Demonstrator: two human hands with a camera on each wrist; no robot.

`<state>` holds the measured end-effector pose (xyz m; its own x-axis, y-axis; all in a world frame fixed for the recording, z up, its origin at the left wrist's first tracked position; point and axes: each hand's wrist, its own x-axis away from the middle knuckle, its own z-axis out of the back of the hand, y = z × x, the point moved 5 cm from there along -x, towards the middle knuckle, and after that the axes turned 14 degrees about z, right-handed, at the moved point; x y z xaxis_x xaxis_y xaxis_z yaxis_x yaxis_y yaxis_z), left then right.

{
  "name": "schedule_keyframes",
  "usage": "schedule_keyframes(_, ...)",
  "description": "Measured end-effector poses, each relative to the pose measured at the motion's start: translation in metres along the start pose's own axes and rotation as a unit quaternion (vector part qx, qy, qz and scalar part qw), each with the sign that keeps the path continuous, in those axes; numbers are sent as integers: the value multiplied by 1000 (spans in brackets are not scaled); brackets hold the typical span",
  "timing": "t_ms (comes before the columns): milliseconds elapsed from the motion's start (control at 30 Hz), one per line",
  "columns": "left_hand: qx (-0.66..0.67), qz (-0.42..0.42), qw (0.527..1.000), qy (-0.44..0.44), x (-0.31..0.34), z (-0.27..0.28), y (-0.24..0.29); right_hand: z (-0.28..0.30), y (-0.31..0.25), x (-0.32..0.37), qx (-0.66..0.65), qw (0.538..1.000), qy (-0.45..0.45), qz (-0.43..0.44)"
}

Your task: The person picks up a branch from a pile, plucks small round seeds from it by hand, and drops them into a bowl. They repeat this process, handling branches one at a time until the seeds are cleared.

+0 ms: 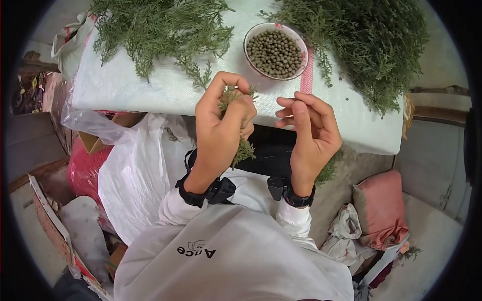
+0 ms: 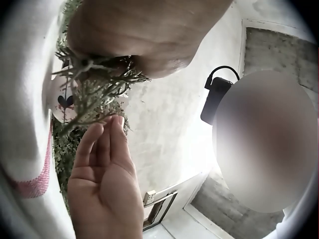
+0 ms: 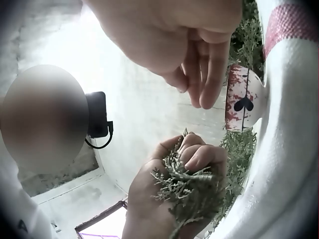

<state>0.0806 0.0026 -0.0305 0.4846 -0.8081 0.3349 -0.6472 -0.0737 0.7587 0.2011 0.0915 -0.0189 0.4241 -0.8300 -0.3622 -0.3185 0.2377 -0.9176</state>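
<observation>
Cypress-like sprig (image 1: 244, 151) is resting in your left hand (image 1: 218, 130), whose curled fingers are gripping it; from there, loose branches (image 1: 165, 30) are lying at eleven o'clock and a bowl (image 1: 263, 29) of small round cones (image 1: 276, 52) is standing at one. At three, your right hand (image 1: 312, 133) is holding nothing visible, its fingers bending loosely. You're apparently picking over the sprig; the next move seems to be calling for the right hand's reaching toward nine o'clock.

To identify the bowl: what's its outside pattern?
Bowl: red blotches and a dark heart on white; clearest in right wrist view.
</observation>
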Motion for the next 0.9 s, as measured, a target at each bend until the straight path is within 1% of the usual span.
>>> schedule_keyframes(67,26,-8,1000,-6,-1,2,1,0,1,1,11,1000,2,1)
schedule_keyframes(167,-10,-14,1000,4,1,2,2,-1,3,3,-13,999,-8,-41)
schedule_keyframes(200,-26,-16,999,8,2,1,3,-3,3,3,-13,999,-6,-44)
schedule_keyframes(300,-19,-11,1000,8,4,0,4,-6,0,5,-62,996,-13,-59)
schedule_keyframes(367,-14,-4,1000,7,7,-4,2,-6,-2,7,-63,996,-11,-66)
schedule_keyframes(467,-57,-49,997,2,12,-13,6,-8,-3,6,-85,994,-9,-70)
schedule_keyframes(533,-54,-45,998,-2,14,-17,7,-6,-4,7,-125,989,-5,-74)
schedule_keyframes(600,-44,-44,998,-18,14,-20,8,-6,-5,7,-144,987,-3,-74)
schedule_keyframes(767,-51,-65,996,-22,14,-18,8,-6,-9,8,-118,992,-5,-50)
schedule_keyframes(900,-88,-72,993,-29,15,-17,9,-6,-12,8,-100,995,-2,-31)
